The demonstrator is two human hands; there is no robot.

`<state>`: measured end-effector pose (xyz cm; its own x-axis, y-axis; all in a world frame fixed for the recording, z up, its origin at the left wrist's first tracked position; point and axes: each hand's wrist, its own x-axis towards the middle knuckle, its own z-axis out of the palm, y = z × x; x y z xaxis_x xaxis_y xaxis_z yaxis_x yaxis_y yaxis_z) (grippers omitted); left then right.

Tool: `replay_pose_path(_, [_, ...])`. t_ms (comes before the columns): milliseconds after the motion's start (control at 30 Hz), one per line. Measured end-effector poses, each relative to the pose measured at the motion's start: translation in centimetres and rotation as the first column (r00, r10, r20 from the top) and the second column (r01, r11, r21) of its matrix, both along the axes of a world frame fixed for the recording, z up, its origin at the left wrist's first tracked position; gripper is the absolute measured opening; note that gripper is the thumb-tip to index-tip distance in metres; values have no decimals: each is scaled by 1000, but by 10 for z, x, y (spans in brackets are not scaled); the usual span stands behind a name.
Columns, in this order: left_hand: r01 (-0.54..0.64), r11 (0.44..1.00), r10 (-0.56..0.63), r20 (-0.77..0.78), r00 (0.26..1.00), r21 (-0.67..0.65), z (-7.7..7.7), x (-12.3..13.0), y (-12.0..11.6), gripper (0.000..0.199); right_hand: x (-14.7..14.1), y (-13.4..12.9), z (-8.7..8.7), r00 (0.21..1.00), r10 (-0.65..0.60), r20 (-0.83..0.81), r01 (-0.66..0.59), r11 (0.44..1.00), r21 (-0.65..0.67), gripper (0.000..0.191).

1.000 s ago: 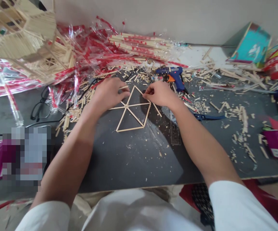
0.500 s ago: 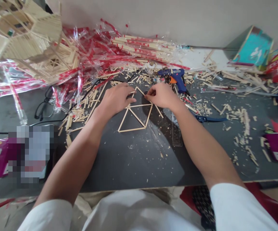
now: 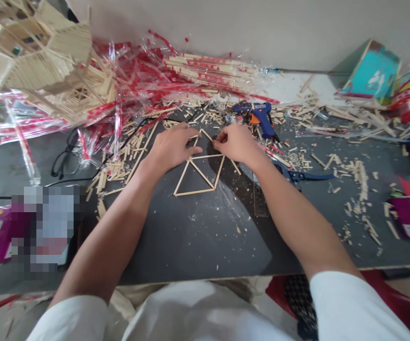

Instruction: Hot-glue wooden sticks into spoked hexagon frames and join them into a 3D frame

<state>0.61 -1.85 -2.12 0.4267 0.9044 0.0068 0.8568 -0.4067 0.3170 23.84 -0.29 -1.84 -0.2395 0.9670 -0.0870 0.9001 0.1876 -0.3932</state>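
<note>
A flat frame of thin wooden sticks [image 3: 195, 192] lies on the dark table, its pieces forming joined triangles. At its upper left my left hand [image 3: 174, 146] rests with thumb and fingers apart, touching the sticks near a corner. My right hand [image 3: 236, 144] is at the upper right, fingertips pinched on the end of a slanting stick [image 3: 206, 134] that reaches up to the frame's top. Another short stick [image 3: 236, 167] sticks out below my right hand. Palms and some fingertips are hidden.
A blue glue gun [image 3: 262, 118] lies behind my right hand, blue-handled pliers [image 3: 311, 176] to its right. Stick offcuts [image 3: 361, 180] are scattered around. Red-and-clear wrappers [image 3: 134, 76] and a large stick structure [image 3: 41, 61] stand at the back left. A pixelated object [image 3: 54, 227] lies at left.
My right hand has shifted very slightly left and down at the frame's upper right. My left hand stays nearly where it was, its thumb slightly further right.
</note>
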Motion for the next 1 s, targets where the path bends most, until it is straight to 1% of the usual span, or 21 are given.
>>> replay_pose_path(267, [-5,1000,5,-15,1000,-6,-3,3,-5,54,-3,-3,3,1000,-12,-6,12,1000,-13,17])
replay_pose_path(367, [-7,1000,6,-36,999,-5,-3,5,-7,54,-3,-4,3,1000,-17,-6,17,999,-28,18])
replay_pose_path(733, [-11,1000,11,-88,996,-4,0,8,-9,56,-3,-2,1,1000,-23,-12,23,999,-22,18])
replay_pose_path(1000, [-22,1000,21,-79,997,-3,0,9,-9,55,1,0,5,999,-30,-44,28,999,-41,15])
